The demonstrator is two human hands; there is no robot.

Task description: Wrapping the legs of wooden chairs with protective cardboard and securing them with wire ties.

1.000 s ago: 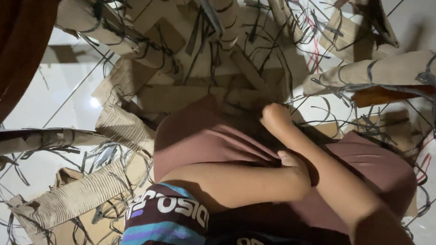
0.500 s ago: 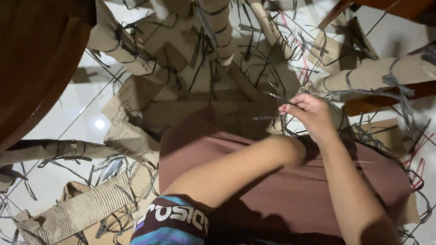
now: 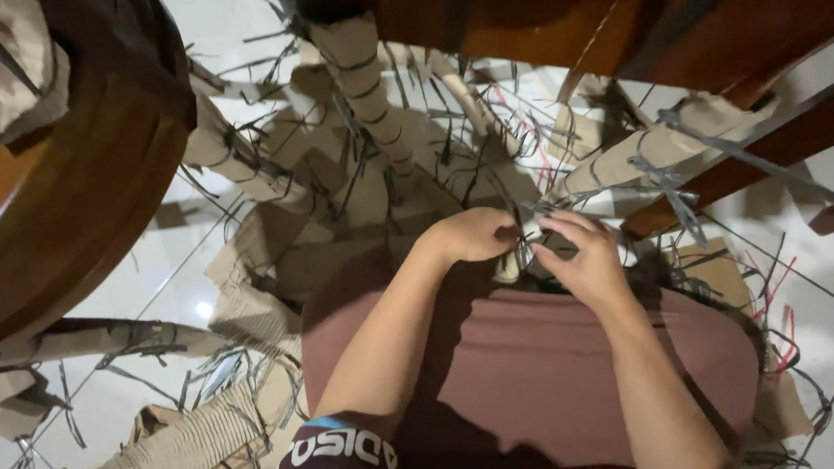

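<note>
Far left, a round dark wooden piece (image 3: pixel 64 215) curves over the white tiled floor (image 3: pixel 154 296), with a rolled cardboard tube (image 3: pixel 177 456) low left and another roll (image 3: pixel 233 163) tied with dark strips higher up. Centre top, an upright cardboard roll (image 3: pixel 372 94) banded with the same strips, loose dark plastic straps (image 3: pixel 357 171) scattered all round it. My left hand (image 3: pixel 474 233) is curled, grip closed on the near end of a small pale cardboard roll (image 3: pixel 522 248) that sits just above my lap, on the maroon cloth (image 3: pixel 538 371) over my knees. My right hand (image 3: pixel 585 259) meets it from the other side, fingertips (image 3: pixel 554 225) pinching a dark strap against the roll, so that grip is closed too, on strap and roll together. I judge the roll light and stiff along its length but crushable if squeezed; best held round the middle or at a banded spot. The strap looks thin, springy, with slippery edges, so pinch near the end. Right, a long banded roll (image 3: pixel 641 151) lies under dark wooden rails (image 3: pixel 755 141).
</note>
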